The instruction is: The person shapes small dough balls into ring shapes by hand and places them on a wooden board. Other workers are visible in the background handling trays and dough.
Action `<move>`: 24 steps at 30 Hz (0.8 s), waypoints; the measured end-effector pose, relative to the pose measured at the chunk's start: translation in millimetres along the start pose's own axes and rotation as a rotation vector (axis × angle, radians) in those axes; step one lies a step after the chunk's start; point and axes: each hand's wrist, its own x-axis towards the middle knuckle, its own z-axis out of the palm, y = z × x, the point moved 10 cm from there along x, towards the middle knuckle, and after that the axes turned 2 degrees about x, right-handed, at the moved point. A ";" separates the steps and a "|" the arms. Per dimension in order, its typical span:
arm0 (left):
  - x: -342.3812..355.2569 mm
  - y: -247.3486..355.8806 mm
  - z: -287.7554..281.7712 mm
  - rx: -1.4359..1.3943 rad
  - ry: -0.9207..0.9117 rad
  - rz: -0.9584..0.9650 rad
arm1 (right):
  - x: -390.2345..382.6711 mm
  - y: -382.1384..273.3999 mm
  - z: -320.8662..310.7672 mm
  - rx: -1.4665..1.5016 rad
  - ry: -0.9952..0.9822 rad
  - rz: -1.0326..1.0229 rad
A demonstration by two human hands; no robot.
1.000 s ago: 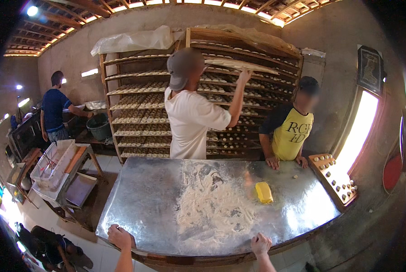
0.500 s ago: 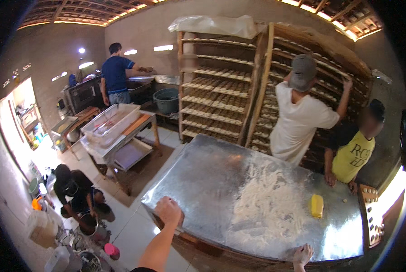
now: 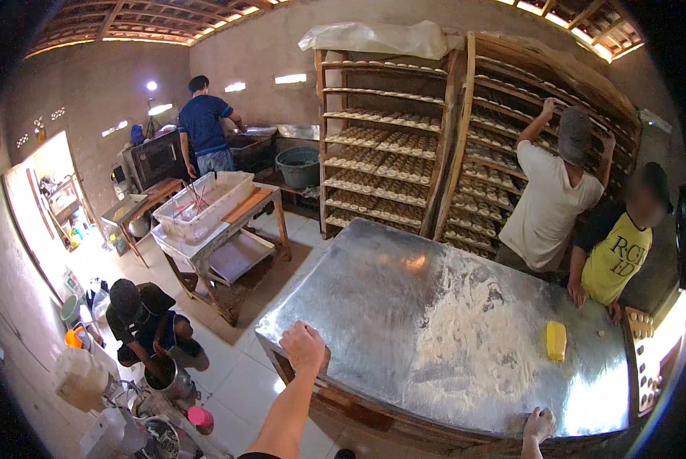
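Observation:
My left hand (image 3: 304, 346) is closed at the near left edge of a metal-topped table (image 3: 350, 298). A small brown patch shows beside its fingers; what they grip, if anything, is hidden. My right hand (image 3: 540, 424) rests at the near edge farther right, fingers curled, with a dark patch next to it; its contents are hidden too. Between the hands and beyond them, white flour (image 3: 473, 329) is spread thinly over the metal. A yellow block-shaped thing (image 3: 555, 341) lies on the tabletop beyond my right hand.
Racks (image 3: 381, 145) of trays with small pale pieces line the back wall. One person in white (image 3: 553, 199) reaches into a rack; another in yellow (image 3: 614, 256) stands at the table's far right. A person (image 3: 140, 321) crouches left beside a metal pot (image 3: 176, 381). A side table holds a plastic tub (image 3: 205, 206).
The view has shifted, moving the table slightly rightward in the picture. The person in white has moved right, both arms now raised to the rack. My hands stay at the table's near edge.

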 end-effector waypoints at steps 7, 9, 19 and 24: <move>-0.4 -1.0 6.9 0.037 -0.023 0.011 | -0.2 12.3 -3.4 -0.020 0.142 0.026; -1.0 -0.9 6.3 0.042 -0.008 0.020 | -0.1 17.9 -2.9 0.013 0.133 0.085; -1.8 0.0 8.9 0.051 -0.055 0.008 | -7.9 5.8 -13.4 0.005 0.140 0.048; -1.8 1.3 9.6 0.051 -0.058 0.025 | -6.5 6.7 -14.0 0.020 0.179 0.036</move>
